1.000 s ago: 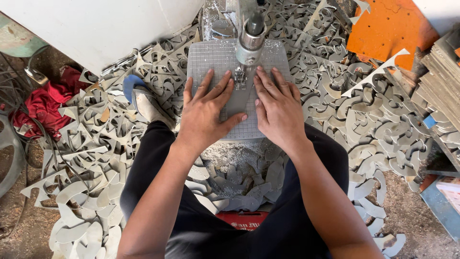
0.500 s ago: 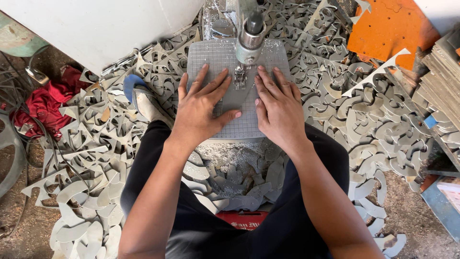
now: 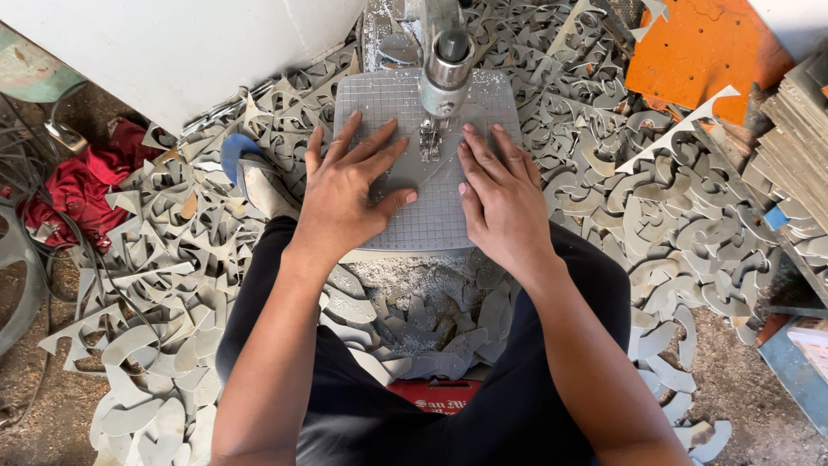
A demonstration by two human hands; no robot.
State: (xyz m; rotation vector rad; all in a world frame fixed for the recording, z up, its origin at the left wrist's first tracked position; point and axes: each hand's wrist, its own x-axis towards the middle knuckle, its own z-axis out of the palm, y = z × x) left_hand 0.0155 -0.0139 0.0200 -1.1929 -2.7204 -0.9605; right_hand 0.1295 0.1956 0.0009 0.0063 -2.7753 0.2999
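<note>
Head view: both hands lie flat, palms down, on a thin grey sheet that rests on the gridded grey surface of a small saw machine. Left hand sits on the sheet's left part, fingers spread wide, thumb out to the right; nothing gripped, just pressing. Right hand sits on the right part, fingers close together & straight, also pressing, not gripping. Sheet lies under & between the two hands, its middle strip bare, running to the blade foot just far of the fingertips. Metal machine head stands over that spot, at the far-centre of the surface. Person's dark-clothed legs sit near, under the surface. Floor all round is covered w/ grey cut-out scraps; more lie below the surface between the knees. A shoe w/ a blue inner is left of the left hand. Red cloth far left; orange board far right; stacked boards at right edge.
</note>
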